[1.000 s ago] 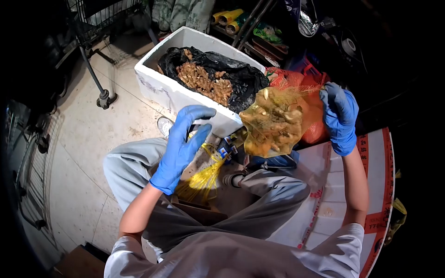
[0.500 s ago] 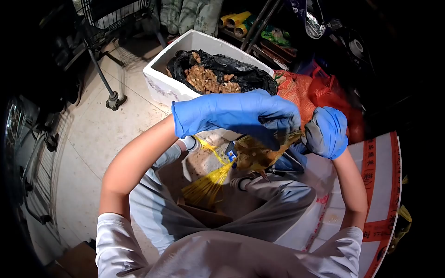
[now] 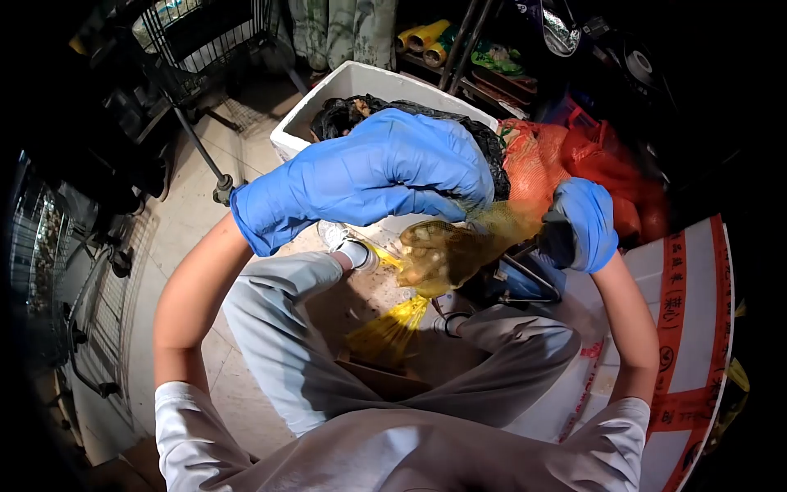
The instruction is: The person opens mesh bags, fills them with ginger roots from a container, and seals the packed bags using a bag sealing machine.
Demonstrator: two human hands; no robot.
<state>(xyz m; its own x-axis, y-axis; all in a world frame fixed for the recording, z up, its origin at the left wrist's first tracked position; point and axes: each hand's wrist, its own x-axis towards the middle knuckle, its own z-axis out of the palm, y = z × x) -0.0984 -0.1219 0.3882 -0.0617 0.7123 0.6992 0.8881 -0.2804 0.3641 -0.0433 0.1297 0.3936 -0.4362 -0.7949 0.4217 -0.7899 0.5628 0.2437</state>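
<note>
Fingers [image 3: 459,193] of the left hand [image 3: 385,176], gloved in blue, curl down over the top of a yellow mesh bag [image 3: 443,250] filled with pale ginger pieces, clenched on the netting at about 12 o'clock from the bag's bulge. Across from it, at 3 o'clock of the bag, the right hand [image 3: 582,225], also in a blue glove, is closed in a fist on the drawn-out neck of the same netting, which stretches taut between the two hands. The bag hangs in the air above the person's lap, over the grey trousers [image 3: 303,344], not touching them.

Below the bag, toward 7 o'clock, a bundle of yellow mesh [image 3: 385,332] lies between the knees beside a brown cardboard piece [image 3: 385,381]. Behind the left hand, at 12 o'clock, stands a white foam box [image 3: 328,102] lined with a black plastic sack [image 3: 484,139]; the hand hides most of what is inside. Just beside the box, at 1 to 2 o'clock from the bag, orange-red net sacks [image 3: 541,172] are heaped. At 4 o'clock a white sheet with red print [image 3: 680,328] lies under the right forearm. A wire cart on wheels [image 3: 197,49] stands on the tiled floor [image 3: 172,221] toward 10 o'clock, well apart from the hands.
</note>
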